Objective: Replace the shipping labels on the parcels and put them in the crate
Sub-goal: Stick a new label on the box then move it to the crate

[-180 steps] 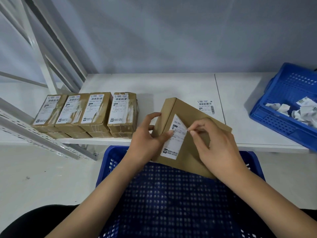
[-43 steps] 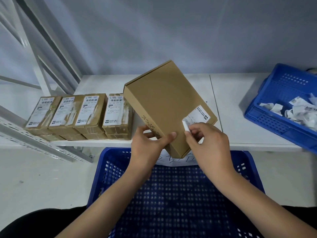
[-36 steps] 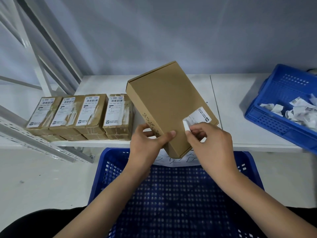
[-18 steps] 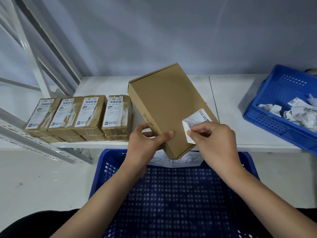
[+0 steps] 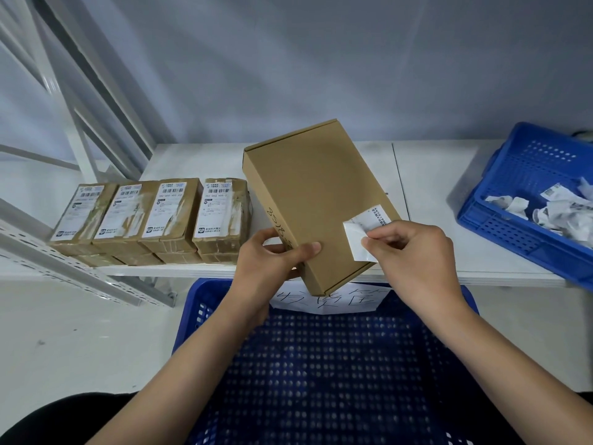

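Old label lifting off the box

The right hand [image 5: 414, 252] pinches the label [image 5: 364, 234] by its loose corner and has peeled more of it back than half a second ago: the blank underside now folds toward the wrist, while the printed far end is still stuck. The left hand [image 5: 272, 258] grips the box [image 5: 314, 200] by its near edge, tilted above the crate [image 5: 199, 313], which lies under both wrists. Four parcels [image 5: 154, 216] sit on the counter [image 5: 433, 194] beyond the left hand. Probably the peel is about half done; a new label comes next.
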